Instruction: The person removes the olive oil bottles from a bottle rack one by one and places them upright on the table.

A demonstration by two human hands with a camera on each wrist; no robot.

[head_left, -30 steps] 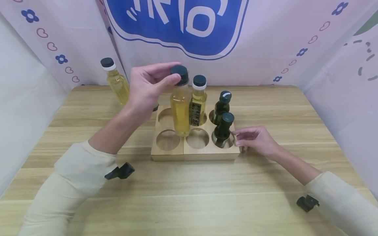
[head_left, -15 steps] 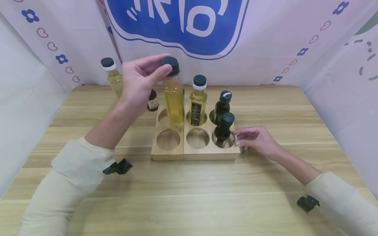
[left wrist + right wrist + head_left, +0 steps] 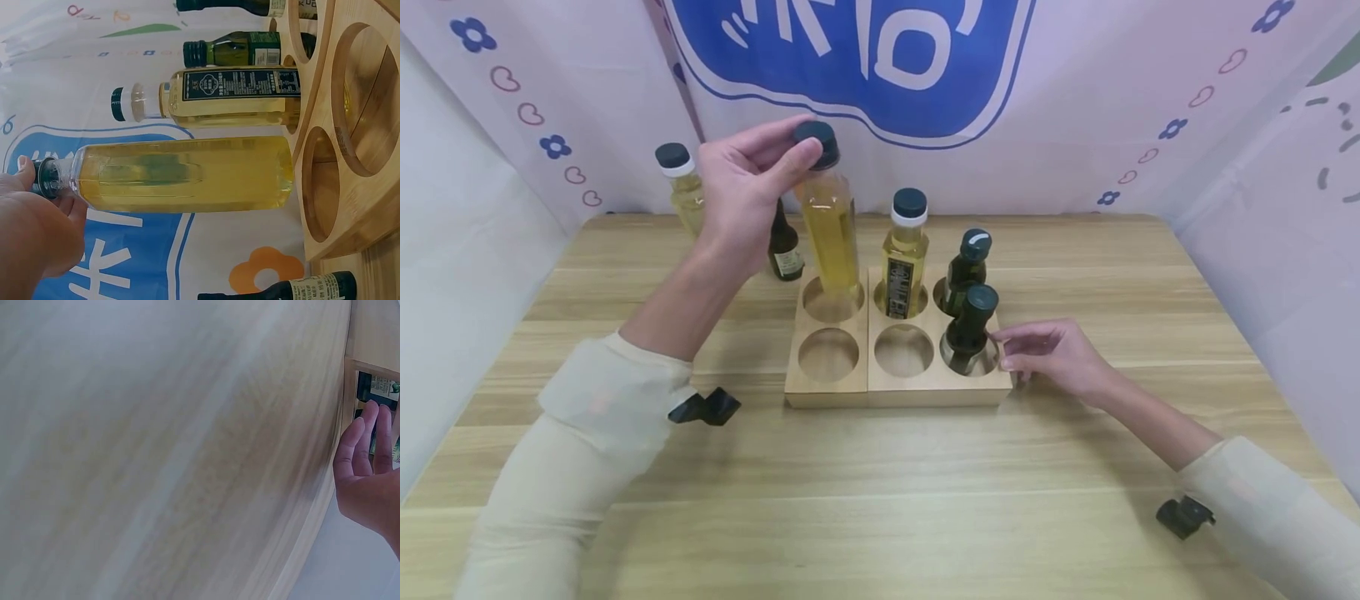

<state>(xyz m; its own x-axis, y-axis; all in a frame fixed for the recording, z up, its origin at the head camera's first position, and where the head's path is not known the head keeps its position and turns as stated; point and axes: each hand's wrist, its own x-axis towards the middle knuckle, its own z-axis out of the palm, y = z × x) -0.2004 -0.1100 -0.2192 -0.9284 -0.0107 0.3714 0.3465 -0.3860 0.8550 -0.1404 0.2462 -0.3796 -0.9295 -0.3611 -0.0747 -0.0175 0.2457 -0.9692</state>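
My left hand (image 3: 741,187) pinches the dark green cap of a tall oil bottle (image 3: 831,237), full of yellow oil. Upright, this bottle hangs over the back left hole of the wooden rack (image 3: 827,400); in the left wrist view its base (image 3: 284,172) is just short of the rack. At the rack's right end, my right hand (image 3: 1056,362) touches the side with its fingertips (image 3: 370,409). A shorter yellow oil bottle (image 3: 904,275) stands in the back middle hole. Two dark green bottles, one behind (image 3: 966,271) and one in front (image 3: 970,329), fill the right holes.
Left of the rack, a dark bottle (image 3: 786,250) with a pale label stands on the wooden table (image 3: 880,500). Another yellow oil bottle (image 3: 687,196) is behind my left hand, partly hidden. The front left and front middle holes hold nothing. A printed cloth (image 3: 1075,100) hangs behind.
My left hand has carried the tall oil bottle leftward and back, from in front of the middle bottle to over the back left hole. My right hand has stayed at the rack's end.
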